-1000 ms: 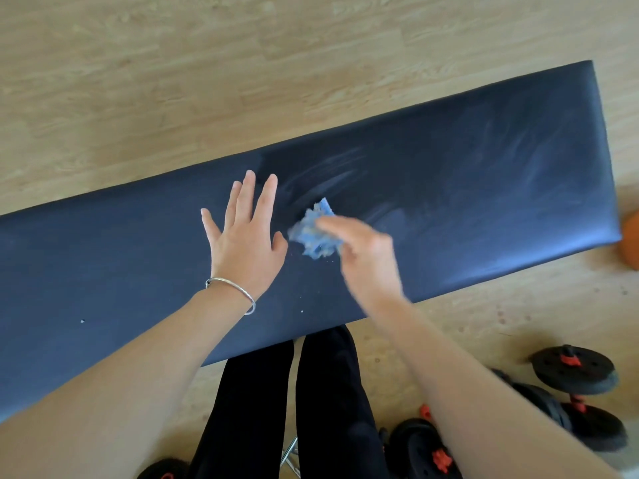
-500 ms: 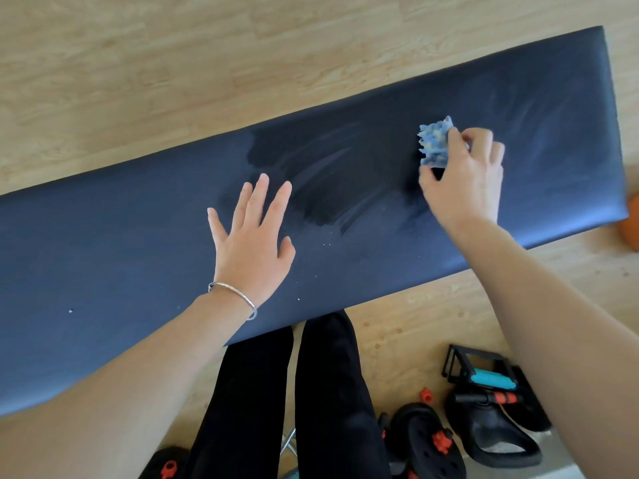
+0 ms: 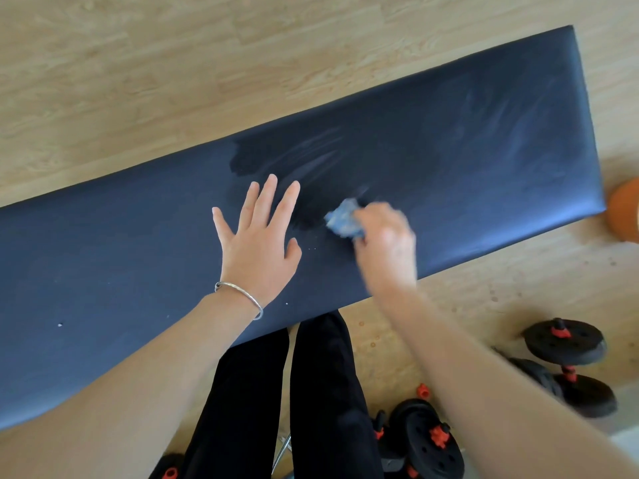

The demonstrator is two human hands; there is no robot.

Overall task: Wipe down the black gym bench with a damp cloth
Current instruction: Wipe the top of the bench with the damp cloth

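On the wooden floor (image 3: 138, 81): the table (image 3: 449, 160), a black padded gym bench, runs from near left to far right.
Left hand: the left grip (image 3: 257, 250) lies flat on the table's middle, fingers straight and spread, holding nothing; a silver bangle (image 3: 242, 293) circles the wrist.
Right hand: the right grip (image 3: 387, 243), motion-blurred, curls round a crumpled blue cloth (image 3: 344, 221).
Cloth: on the table just right of the left grip, with dark wet streaks (image 3: 249, 157) beyond.
Near right floor: black dumbbells (image 3: 567, 357) with red collars.
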